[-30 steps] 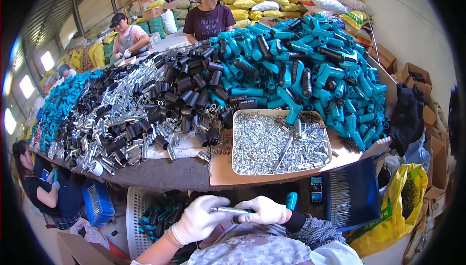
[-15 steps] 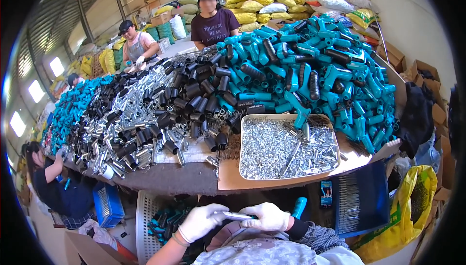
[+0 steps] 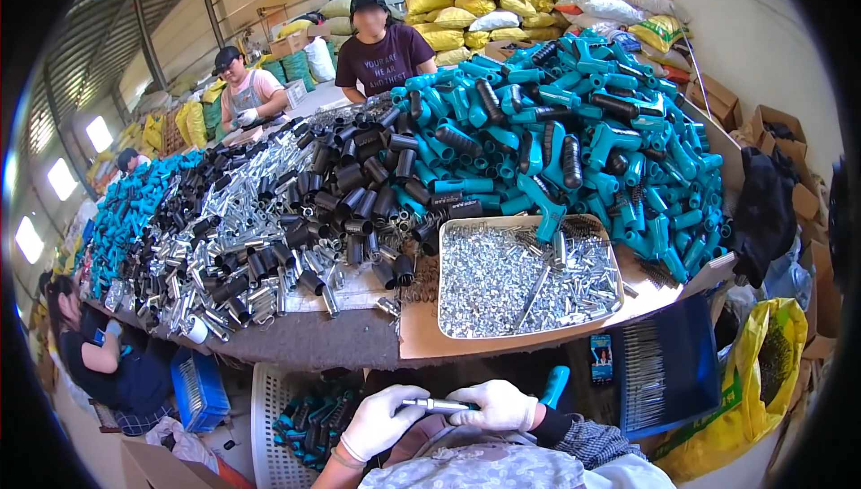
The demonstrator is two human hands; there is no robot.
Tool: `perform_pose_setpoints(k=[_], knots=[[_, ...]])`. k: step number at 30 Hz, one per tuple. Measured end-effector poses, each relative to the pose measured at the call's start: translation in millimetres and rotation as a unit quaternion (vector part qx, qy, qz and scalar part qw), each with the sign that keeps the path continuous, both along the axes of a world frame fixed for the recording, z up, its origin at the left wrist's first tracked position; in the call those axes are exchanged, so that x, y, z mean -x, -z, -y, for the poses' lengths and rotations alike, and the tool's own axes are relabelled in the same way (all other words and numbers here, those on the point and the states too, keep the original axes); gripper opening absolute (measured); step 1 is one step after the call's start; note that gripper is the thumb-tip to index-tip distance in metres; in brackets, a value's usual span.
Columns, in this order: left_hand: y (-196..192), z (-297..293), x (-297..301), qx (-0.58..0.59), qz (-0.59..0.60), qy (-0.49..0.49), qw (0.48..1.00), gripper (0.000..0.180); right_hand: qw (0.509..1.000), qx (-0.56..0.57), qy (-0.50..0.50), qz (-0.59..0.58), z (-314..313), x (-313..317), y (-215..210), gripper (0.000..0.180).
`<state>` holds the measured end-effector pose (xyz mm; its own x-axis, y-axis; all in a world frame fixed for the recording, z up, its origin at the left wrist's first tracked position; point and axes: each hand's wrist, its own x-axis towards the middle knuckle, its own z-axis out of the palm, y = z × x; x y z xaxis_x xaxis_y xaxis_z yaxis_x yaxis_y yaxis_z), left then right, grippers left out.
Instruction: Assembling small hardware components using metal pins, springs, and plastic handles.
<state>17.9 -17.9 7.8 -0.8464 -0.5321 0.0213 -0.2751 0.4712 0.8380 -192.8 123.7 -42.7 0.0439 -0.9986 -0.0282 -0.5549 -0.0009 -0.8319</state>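
Both my hands wear white gloves and sit low in front of my lap, below the table edge. My left hand (image 3: 381, 419) and my right hand (image 3: 496, 404) together grip a thin silver metal rod (image 3: 437, 406) held level between them. A teal plastic handle part (image 3: 553, 386) sticks up just behind my right hand. Directly above, on the table, stands a shallow metal tray (image 3: 448, 328) full of small silver screws and springs.
The long table carries heaps of teal plastic housings (image 3: 583, 130), black tubes (image 3: 359, 193) and silver tubes (image 3: 242, 229). A white basket (image 3: 269, 417) with teal parts stands lower left, a dark blue tray (image 3: 668, 368) and a yellow sack (image 3: 762, 372) at right. Three people work at the far and left sides.
My view has tipped slightly, so the table sits lower in frame. My hands stay together on the silver rod, shifted a little to the right.
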Motion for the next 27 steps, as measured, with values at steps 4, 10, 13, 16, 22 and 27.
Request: perform_pose_setpoints(k=[4, 10, 13, 16, 22, 27], knots=[[-4.4, -1.1, 5.1, 0.140, -0.080, 0.053, 0.986, 0.025, 1.000, -0.011, 0.009, -0.025, 1.7, -0.4, 0.7, 0.048], [8.2, -1.4, 2.8, -0.031, 0.058, -0.074, 0.995, 0.024, 1.000, -0.005, -0.009, -0.029, 2.7, -6.0, 8.8, 0.051], [4.5, -6.8, 5.3, -0.050, 0.097, -0.053, 0.993, 0.019, 0.999, -0.005, -0.010, -0.030, 0.9, -5.8, 11.2, 0.051], [2.4, -8.1, 6.0, 0.102, 0.007, 0.044, 0.994, 0.020, 1.000, -0.002, -0.008, -0.026, -0.9, -2.5, 13.5, 0.050], [-4.5, -9.3, 9.5, -0.002, 0.064, -0.053, 0.997, 0.037, 1.000, 0.000, 0.004, -0.024, -4.5, 0.8, 11.7, 0.049], [-1.6, -8.6, 6.1, 0.048, -0.014, 0.013, 0.999, 0.016, 0.998, -0.014, -0.021, 0.050, -2.8, 1.2, 10.6, 0.049]])
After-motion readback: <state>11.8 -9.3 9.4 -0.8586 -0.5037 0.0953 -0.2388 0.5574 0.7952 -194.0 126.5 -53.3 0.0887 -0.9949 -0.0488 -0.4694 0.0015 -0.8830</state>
